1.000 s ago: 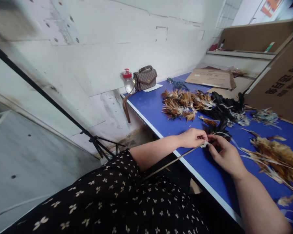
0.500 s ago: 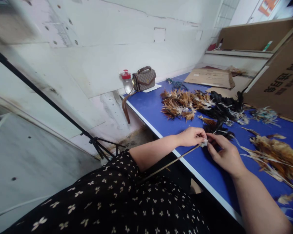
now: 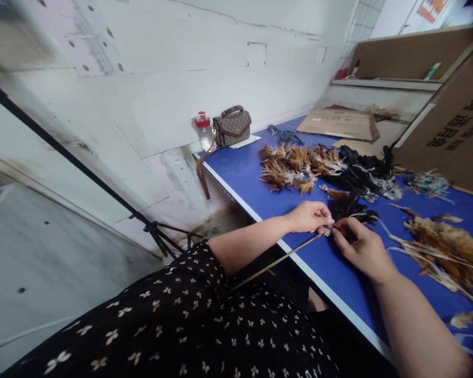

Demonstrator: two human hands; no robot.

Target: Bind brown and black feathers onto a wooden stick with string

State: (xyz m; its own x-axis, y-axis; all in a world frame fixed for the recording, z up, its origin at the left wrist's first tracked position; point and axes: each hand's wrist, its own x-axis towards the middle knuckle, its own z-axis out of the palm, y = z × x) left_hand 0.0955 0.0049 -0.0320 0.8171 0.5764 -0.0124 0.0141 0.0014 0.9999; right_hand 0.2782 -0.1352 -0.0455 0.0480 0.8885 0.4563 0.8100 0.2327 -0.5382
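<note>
A thin tan stick (image 3: 279,260) slants up from my lap across the table's edge. At its upper end is a small whitish wad (image 3: 327,231), partly covered by fingers. My left hand (image 3: 308,217) is closed in a pinch around that end of the stick. Close against it, my right hand (image 3: 364,249) has thumb and forefinger pinched together at the wad; what they grip is too small to make out. Just beyond the fingertips lies a bunch of black feathers (image 3: 349,207) with pale quills.
Brown feather bunches (image 3: 287,165) and black feather bunches (image 3: 368,168) lie on the blue table (image 3: 244,181). Tan feathers (image 3: 449,244) are at the right. A handbag (image 3: 233,128) and red-capped bottle (image 3: 204,131) stand by the wall. Cardboard (image 3: 339,125) lies behind; a tripod (image 3: 82,168) stands left.
My left fingers have shifted slightly at the whitish wad, and both hands have drawn a little apart. More of the black feathers behind them shows. The stick stays in nearly the same place.
</note>
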